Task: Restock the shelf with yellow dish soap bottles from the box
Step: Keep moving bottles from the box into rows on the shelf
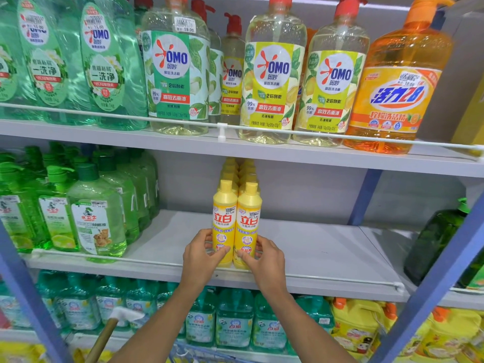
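Head view
Bottles: 2 yellow bottles, left one (224, 224) and right one (248, 226), stand upright and touching at the front edge of the middle shelf (327, 255), more yellow caps lined up behind them.
Left hand (200, 254): your fingers wrap the left one's lower part.
Right hand (264, 258): your fingers grip the right one's base.
Neighbours: green bottles (97, 221) stand well apart to the left.
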Action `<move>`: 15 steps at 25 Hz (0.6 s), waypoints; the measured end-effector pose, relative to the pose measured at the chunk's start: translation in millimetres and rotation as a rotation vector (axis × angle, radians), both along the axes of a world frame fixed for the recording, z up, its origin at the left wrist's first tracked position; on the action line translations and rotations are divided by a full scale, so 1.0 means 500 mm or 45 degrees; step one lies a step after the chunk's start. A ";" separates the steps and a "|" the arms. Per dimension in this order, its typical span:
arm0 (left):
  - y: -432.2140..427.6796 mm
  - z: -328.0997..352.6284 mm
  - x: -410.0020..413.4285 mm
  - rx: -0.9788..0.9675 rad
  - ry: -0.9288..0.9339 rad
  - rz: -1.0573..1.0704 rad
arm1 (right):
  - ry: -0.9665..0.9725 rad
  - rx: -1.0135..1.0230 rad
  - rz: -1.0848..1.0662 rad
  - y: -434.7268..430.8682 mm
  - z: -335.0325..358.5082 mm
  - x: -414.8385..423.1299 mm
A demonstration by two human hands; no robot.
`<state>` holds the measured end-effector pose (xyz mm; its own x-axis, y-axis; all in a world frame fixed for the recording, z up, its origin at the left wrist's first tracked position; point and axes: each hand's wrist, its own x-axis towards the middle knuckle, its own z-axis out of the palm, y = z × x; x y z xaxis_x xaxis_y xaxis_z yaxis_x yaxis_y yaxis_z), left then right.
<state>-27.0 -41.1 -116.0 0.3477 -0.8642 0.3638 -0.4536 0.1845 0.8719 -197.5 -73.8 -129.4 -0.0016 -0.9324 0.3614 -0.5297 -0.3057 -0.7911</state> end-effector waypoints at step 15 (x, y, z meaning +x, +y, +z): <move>0.024 0.060 -0.004 0.321 -0.268 0.000 | 0.380 0.111 0.129 0.024 0.042 -0.023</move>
<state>-29.3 -29.0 -85.9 0.2874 -0.9362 0.2023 -0.6290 -0.0252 0.7770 -208.8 -61.8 -108.2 0.1868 -0.9498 0.2508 -0.7124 -0.3068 -0.6312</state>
